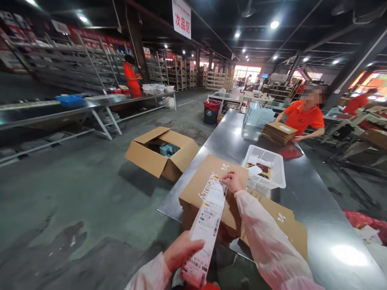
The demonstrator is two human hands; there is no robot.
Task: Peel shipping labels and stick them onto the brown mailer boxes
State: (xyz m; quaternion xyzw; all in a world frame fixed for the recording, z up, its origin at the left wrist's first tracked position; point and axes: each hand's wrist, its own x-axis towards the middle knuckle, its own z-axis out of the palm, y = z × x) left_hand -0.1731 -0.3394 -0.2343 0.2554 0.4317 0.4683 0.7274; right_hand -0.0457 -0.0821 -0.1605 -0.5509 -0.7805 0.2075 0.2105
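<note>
A long strip of printed shipping labels (208,219) runs between my two hands. My left hand (184,250) is closed on its lower part, thumb across the front. With bent fingers my right hand (233,182) pinches the strip's upper end. That end lies over a stack of flat brown cardboard mailers (201,169) with white lettering, at the near edge of the metal table. Under my right forearm, more brown mailers (298,237) lie on the table. A white perforated basket (279,171) holding small packets and papers stands just beyond my right hand.
An open carton (148,159) with blue-grey items inside stands left of the metal table (320,201). Across the table, a person in orange (305,117) handles a stack of brown mailers (278,133). Farther back are light-blue bins (256,114) and a black trash bin (211,114).
</note>
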